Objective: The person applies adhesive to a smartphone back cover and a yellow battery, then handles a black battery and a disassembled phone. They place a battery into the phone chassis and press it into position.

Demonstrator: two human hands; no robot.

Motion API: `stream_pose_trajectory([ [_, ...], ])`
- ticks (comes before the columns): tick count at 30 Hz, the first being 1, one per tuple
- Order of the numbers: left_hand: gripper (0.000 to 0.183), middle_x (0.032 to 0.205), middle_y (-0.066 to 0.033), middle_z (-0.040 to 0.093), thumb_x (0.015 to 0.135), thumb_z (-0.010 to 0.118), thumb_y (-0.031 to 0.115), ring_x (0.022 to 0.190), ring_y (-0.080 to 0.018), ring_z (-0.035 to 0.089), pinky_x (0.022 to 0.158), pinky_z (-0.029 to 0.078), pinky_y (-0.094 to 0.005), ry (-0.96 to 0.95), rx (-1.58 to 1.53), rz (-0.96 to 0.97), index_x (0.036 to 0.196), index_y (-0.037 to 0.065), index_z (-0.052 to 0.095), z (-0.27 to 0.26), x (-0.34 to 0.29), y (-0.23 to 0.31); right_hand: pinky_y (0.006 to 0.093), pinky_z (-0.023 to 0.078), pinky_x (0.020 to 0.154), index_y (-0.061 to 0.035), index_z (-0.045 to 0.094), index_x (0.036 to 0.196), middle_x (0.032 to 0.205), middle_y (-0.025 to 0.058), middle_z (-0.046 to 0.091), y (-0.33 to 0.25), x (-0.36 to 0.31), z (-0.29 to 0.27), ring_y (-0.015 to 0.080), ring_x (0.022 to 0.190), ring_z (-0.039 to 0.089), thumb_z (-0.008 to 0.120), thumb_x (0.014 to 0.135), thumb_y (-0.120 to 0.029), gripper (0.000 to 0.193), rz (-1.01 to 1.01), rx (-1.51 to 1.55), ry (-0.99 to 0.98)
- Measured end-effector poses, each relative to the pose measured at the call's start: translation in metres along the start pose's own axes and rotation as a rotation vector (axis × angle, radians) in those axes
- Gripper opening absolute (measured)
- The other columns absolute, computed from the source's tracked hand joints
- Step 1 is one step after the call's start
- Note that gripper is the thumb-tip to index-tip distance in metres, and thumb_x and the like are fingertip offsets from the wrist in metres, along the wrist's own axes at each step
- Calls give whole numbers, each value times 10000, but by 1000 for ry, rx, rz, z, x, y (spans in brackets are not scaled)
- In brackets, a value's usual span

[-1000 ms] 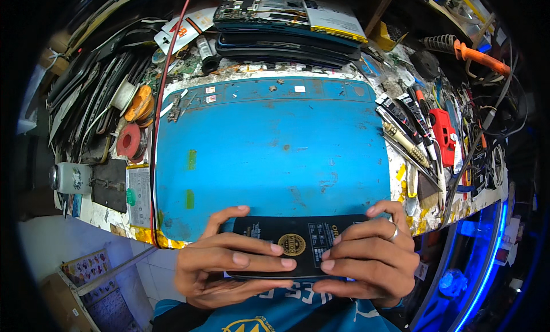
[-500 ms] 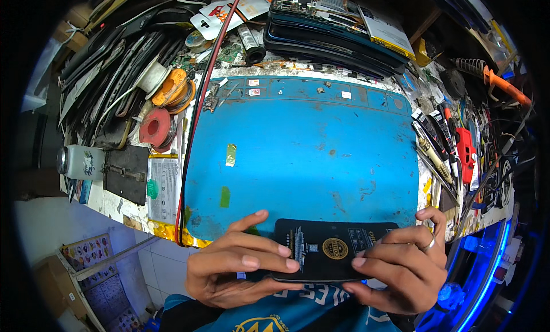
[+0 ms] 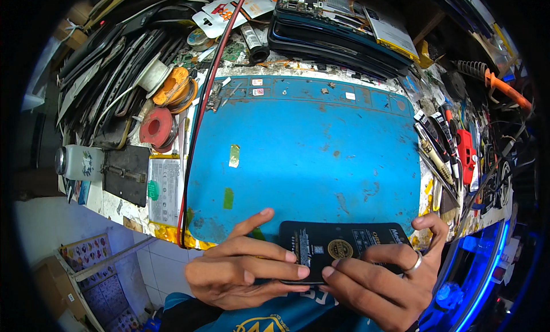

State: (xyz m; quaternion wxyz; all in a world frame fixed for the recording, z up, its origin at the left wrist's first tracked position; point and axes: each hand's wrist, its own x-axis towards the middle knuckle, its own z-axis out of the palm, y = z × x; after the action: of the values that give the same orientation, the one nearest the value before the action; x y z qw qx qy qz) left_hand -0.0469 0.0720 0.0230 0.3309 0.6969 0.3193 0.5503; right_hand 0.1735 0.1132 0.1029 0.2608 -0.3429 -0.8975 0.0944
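Observation:
A flat black phone battery (image 3: 329, 235), printed with pale lettering and a round gold emblem, is held in front of my chest at the near edge of the blue mat (image 3: 298, 160). My left hand (image 3: 243, 272) grips its left end, fingers on top, with the thumb not clearly seen. Closed on its near right side is my right hand (image 3: 381, 280), its fingertips pressed at the near edge and the ringed finger across the top. The right index finger sticks up, away from the battery. My fingers cover the battery's lower corners.
Left of the mat lie a silver battery (image 3: 164, 186), a red wire spool (image 3: 153, 127), a jar (image 3: 83, 162) and a pile of black phone parts (image 3: 109, 74). Stacked phones (image 3: 335, 42) stand behind. Tools and a red device (image 3: 466, 156) lie right. A red-black cable (image 3: 203, 111) crosses the mat's left side.
My right hand has slid left along the battery's near edge, its fingertips now closer to my left hand. More of the battery's right end shows. The view has shifted slightly.

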Motion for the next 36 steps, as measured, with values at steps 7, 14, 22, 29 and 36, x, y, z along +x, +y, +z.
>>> stream_pose_trajectory([
  [7, 663, 969, -165, 735, 703, 862, 40, 1012, -270, 689, 1116, 333, -561, 95, -49, -76, 1171, 70, 394, 6, -2, 4, 460, 345, 918, -94, 753, 909, 870, 9, 694, 9, 5, 8, 160, 770, 600, 791, 725, -206, 219, -146, 58, 79],
  [14, 677, 1037, -93, 731, 699, 861, 49, 1069, -217, 657, 1178, 254, -515, 23, -60, -69, 1159, 73, 366, -2, -13, 3, 291, 434, 716, -49, 754, 876, 849, 39, 695, 29, -5, 25, 183, 748, 603, 786, 659, -146, 240, -400, 31, 182],
  [22, 409, 1063, -165, 708, 844, 687, 96, 1088, -254, 651, 1201, 172, -538, -107, -162, -22, 1094, 28, 371, -14, -27, -9, 235, 468, 590, -33, 756, 778, 777, 58, 699, -4, 8, 12, 183, 731, 603, 765, 582, -68, 199, -91, 128, 89],
  [29, 205, 1040, -315, 673, 946, 572, 24, 1064, -368, 669, 1158, 197, -625, 81, -318, 37, 1081, -10, 423, 5, -17, -5, 228, 463, 615, -47, 753, 752, 775, 39, 704, 4, -5, 32, 173, 742, 592, 762, 582, -66, 171, -231, 95, 258],
  [36, 779, 1027, -139, 731, 666, 873, -4, 1118, -247, 643, 1216, 105, -544, -157, -98, -93, 1165, 89, 282, -14, -12, 3, 263, 458, 661, -54, 749, 802, 795, 30, 701, 20, -1, 27, 196, 765, 576, 795, 612, -147, 216, -359, 53, 209],
])
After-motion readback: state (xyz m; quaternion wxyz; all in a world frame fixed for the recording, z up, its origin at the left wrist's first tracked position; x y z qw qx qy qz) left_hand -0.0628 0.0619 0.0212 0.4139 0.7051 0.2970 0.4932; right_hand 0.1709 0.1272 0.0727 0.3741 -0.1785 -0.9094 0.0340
